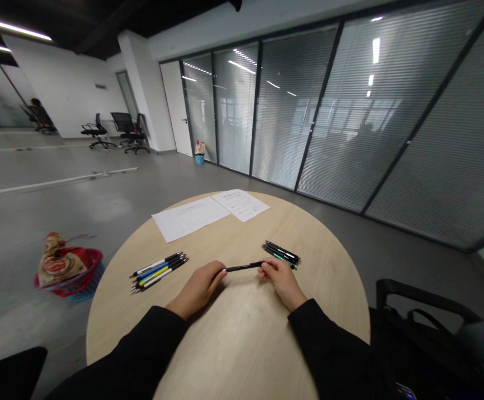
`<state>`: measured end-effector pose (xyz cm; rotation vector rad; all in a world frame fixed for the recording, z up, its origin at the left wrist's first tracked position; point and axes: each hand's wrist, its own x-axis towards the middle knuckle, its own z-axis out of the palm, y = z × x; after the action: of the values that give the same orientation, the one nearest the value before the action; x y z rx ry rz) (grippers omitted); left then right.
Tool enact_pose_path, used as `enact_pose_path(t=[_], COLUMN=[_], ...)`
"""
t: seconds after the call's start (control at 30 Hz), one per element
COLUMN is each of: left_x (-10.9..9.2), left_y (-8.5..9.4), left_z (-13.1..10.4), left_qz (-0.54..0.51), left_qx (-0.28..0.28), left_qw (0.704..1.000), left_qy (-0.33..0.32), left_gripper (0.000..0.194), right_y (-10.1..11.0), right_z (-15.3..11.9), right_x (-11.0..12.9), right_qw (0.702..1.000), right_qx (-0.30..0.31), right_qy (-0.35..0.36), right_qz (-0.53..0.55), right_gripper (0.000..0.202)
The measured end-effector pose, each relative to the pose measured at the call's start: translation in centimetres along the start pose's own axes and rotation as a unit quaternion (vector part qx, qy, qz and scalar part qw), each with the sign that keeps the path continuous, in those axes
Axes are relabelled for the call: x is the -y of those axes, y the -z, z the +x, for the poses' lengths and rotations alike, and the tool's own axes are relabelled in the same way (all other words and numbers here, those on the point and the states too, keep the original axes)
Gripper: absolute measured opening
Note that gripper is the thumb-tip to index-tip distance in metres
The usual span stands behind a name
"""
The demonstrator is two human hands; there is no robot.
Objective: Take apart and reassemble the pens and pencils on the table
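The black pen [244, 267] lies level just over the worktop [242, 333], between two groups of pens, the mixed ones [158, 272] and the dark ones [282, 255]. The fingers of the left hand [200, 286] close on its slim end; those of the right hand [283, 282] pinch the thicker end. It looks light, stiff and fairly tough, its smooth barrel likely to roll or slip under a loose touch. A gentle pinch near each end should hold it well, without squeezing.
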<state>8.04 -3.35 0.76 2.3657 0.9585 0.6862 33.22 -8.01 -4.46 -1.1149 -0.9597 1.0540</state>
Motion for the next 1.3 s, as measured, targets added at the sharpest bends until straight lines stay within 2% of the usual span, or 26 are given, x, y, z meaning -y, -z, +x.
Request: enact_pose_path(t=[0.1,0.2,0.37,0.53,0.67,0.83,0.97,1.1,1.23,1.3], left_x=[0.1,-0.03,-0.42,-0.57,-0.6,-0.43,-0.22,-0.03,-0.18,-0.39], left_y=[-0.03,-0.02,0.02,-0.05,-0.18,-0.39,-0.35,-0.41,-0.49,-0.42], left_z=[-0.02,0.03,0.07,0.02,0.07,0.16,0.17,0.17,0.19,0.2], left_qz=[0.007,-0.005,-0.054,-0.088,-0.11,-0.118,-0.127,-0.11,-0.151,-0.149], left_qx=[0.026,0.021,-0.026,-0.013,-0.029,-0.013,-0.024,-0.028,-0.038,-0.041], left_qw=[0.999,0.999,0.997,0.993,0.991,0.989,0.988,0.989,0.984,0.984], left_qy=[0.023,0.044,0.048,0.071,0.063,0.092,0.079,0.092,0.083,0.082], left_gripper=[0.044,0.05,0.032,0.042,0.03,0.044,0.035,0.046,0.03,0.028], right_y=[0.01,0.02,0.04,0.01,0.01,0.01,-0.02,-0.01,0.08,0.09], right_z=[-0.01,0.0,-0.03,-0.08,-0.05,-0.04,-0.02,0.0,0.03,0.03], right_x=[0.19,0.27,0.32,0.37,0.22,0.29,0.38,0.26,0.14,0.11], right_qw=[1.0,1.0,1.0,1.0,1.0,1.0,1.0,1.0,1.0,1.0], right_qx=[0.004,0.006,-0.001,0.003,0.001,-0.003,-0.004,-0.007,-0.006,-0.005], right_qy=[0.0,0.004,0.011,0.013,0.015,0.011,0.011,0.009,0.011,0.013], right_qz=[-0.005,-0.004,-0.001,-0.002,-0.001,0.004,0.004,0.004,0.005,0.006], right_gripper=[0.046,0.044,0.044,0.043,0.044,0.045,0.045,0.045,0.044,0.044])
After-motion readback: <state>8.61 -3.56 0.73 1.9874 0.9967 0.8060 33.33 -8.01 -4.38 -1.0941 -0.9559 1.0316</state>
